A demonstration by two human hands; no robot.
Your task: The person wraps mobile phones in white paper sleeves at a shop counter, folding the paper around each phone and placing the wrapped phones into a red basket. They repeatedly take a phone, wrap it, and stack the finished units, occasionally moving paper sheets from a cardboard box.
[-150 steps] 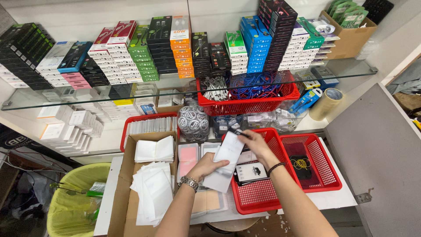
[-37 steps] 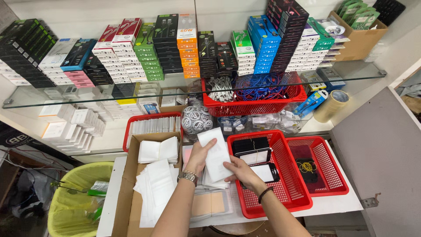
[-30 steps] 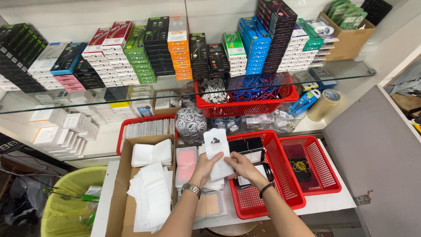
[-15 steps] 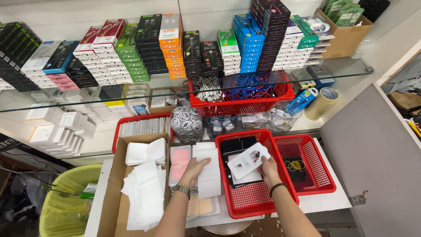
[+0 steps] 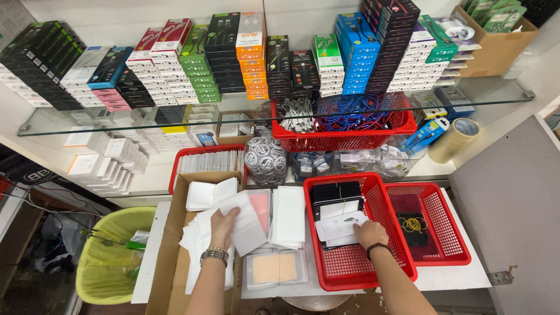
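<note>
Both hands work low in the frame, left of centre and right of centre. Left hand (image 5: 223, 223), wearing a metal wristwatch (image 5: 214, 256), is closed on a white flat packet (image 5: 245, 221) lifted over the cardboard box (image 5: 163, 274) at lower left; loose white packets (image 5: 195, 245) fill that box. Right hand (image 5: 371, 233), with a dark bead bracelet (image 5: 376, 249) at the wrist, rests its fingers on a white card-like packet (image 5: 339, 226) lying inside the large red basket (image 5: 356, 274) at lower centre-right; whether the fingers pinch it or only press on it cannot be told. Dark flat items (image 5: 335, 192) lie stacked at the far end of the same basket.

Between the box and the basket lie a clear packet with a tan insert (image 5: 275, 269), a stack of white packets (image 5: 289, 216) and a pink-tinted packet (image 5: 260, 205). To the right, just beside the large basket, a smaller red basket (image 5: 449, 239) holds a dark item and a coil of yellow cable (image 5: 414, 223). At lower left a yellow-green bin (image 5: 108, 256) stands beside the table.

Farther up, a red tray of white packets (image 5: 207, 160), a bundle of round white coils (image 5: 266, 160) and a roll of tan tape (image 5: 454, 140) sit under a glass shelf (image 5: 501, 93). On that shelf rest a long red basket of white and blue cables (image 5: 344, 122) and stacked retail boxes (image 5: 245, 58) in black, green, orange, blue and white.
</note>
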